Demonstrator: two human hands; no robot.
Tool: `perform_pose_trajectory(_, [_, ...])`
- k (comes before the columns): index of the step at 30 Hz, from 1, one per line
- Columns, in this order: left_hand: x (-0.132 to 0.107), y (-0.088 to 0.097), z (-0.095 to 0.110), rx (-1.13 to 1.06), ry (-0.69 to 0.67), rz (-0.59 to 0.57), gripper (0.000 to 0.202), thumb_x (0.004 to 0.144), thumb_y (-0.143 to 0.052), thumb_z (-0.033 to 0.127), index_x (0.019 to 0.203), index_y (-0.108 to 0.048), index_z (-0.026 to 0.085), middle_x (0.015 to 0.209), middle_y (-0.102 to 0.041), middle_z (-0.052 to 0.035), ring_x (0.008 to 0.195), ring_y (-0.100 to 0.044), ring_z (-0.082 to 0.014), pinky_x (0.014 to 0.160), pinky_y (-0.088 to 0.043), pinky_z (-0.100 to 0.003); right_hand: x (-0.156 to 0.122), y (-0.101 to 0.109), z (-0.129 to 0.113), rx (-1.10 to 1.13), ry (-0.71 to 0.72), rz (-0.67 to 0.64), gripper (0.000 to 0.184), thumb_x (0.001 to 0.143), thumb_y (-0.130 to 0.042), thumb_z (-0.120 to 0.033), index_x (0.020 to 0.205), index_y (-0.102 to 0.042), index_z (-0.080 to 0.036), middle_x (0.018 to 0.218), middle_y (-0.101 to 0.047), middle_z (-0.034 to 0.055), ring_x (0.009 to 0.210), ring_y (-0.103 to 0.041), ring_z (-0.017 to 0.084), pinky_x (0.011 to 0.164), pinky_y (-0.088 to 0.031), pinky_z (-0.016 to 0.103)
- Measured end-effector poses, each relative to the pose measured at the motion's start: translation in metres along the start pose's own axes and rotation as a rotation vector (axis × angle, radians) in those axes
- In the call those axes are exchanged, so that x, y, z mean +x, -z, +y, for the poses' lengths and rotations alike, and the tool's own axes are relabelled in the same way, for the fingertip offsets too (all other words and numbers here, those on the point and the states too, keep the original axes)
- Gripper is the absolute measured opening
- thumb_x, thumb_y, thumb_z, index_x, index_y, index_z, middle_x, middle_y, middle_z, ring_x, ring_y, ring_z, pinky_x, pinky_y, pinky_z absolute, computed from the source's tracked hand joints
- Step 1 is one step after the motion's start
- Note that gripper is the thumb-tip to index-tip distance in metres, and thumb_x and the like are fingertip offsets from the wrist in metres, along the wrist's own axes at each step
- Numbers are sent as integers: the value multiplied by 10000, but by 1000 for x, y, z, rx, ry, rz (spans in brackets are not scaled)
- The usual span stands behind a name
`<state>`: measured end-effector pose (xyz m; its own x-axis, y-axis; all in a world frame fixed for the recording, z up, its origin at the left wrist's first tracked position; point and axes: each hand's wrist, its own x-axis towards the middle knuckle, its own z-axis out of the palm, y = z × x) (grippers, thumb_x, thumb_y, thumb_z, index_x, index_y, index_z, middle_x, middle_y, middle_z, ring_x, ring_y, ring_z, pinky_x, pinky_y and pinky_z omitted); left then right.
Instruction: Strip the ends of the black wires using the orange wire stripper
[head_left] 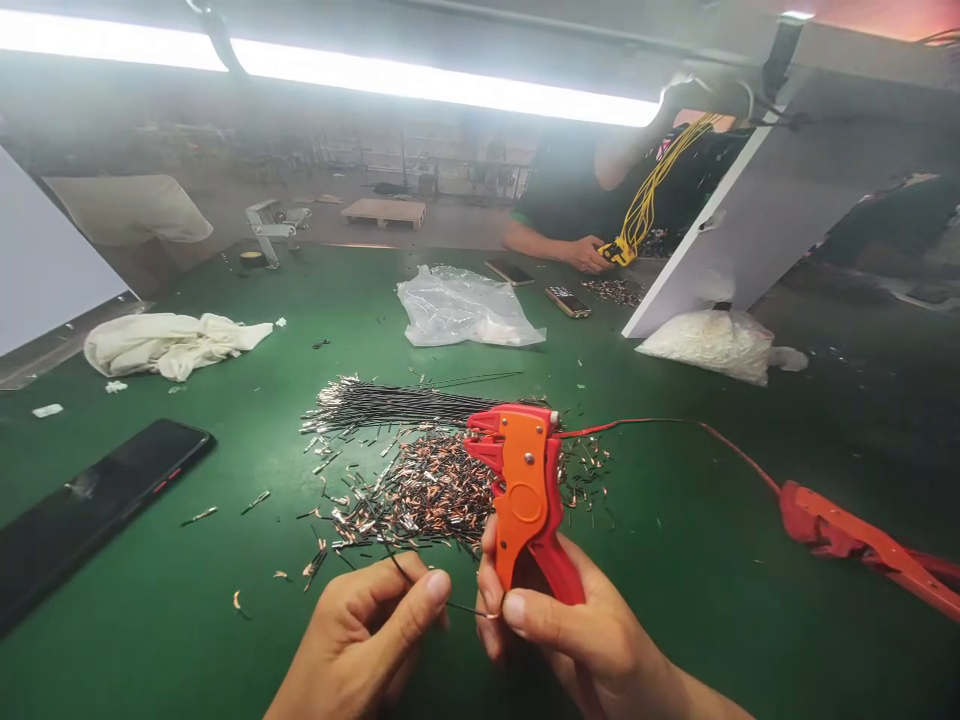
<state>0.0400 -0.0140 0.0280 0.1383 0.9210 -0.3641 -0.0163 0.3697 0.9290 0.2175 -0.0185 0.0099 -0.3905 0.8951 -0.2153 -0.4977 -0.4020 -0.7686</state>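
Observation:
My right hand (574, 620) is wrapped round an orange and red wire stripper (521, 490), held upright with its jaws pointing left. My left hand (375, 630) pinches a thin black wire (469, 608) between thumb and fingers. The wire's bare copper end reaches the thumb and fingertips of my right hand, below the stripper's jaws. Behind the tool lies a heap of short wire offcuts (442, 490) with copper strands and metal terminals. Just beyond it rests a bundle of black wires (397, 403) with metal terminals at the left end.
A black phone (97, 510) lies left, a second red tool (862, 545) right. White cloth (176, 342), a clear plastic bag (465, 305) and a filled bag (709, 345) sit farther back. Across the green table (697, 600), a person's hand (589, 254) holds yellow wires (652, 200).

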Motion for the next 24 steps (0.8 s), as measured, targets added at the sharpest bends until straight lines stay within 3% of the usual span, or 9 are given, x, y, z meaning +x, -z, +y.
perform_pose_trajectory(8, [-3, -1, 0, 72, -127, 70, 451, 720, -731, 568, 536, -627, 170, 483, -382, 32, 463, -298, -87, 403, -240, -202, 0, 1, 0, -2, 25, -43, 405, 769, -770, -352, 1045, -538, -170, 814, -597, 5, 687, -583, 136, 678, -436, 288])
perform_pose_trajectory(11, [-2, 0, -2, 79, -131, 56, 453, 740, -710, 567, 545, -630, 167, 506, -445, 14, 484, -334, -95, 424, -280, -200, 0, 0, -1, 36, 5, -90, 434, 788, -757, -407, 1066, -527, -167, 812, -587, 1, 671, -582, 122, 640, -435, 265])
perform_pose_trajectory(16, [0, 3, -4, 167, -185, 13, 466, 777, -662, 572, 558, -631, 163, 530, -493, 13, 512, -390, -100, 480, -345, -190, 1, 2, 5, 28, -14, -95, 426, 764, -792, -348, 1047, -534, -161, 803, -597, -9, 658, -600, 109, 644, -448, 255])
perform_pose_trajectory(24, [-4, 8, -6, 284, -283, 28, 479, 841, -581, 574, 584, -644, 176, 494, -443, 29, 481, -328, -90, 459, -308, -194, 3, 12, 22, -33, 48, -95, 413, 782, -784, -376, 1067, -557, -181, 841, -616, 0, 683, -611, 114, 645, -445, 255])
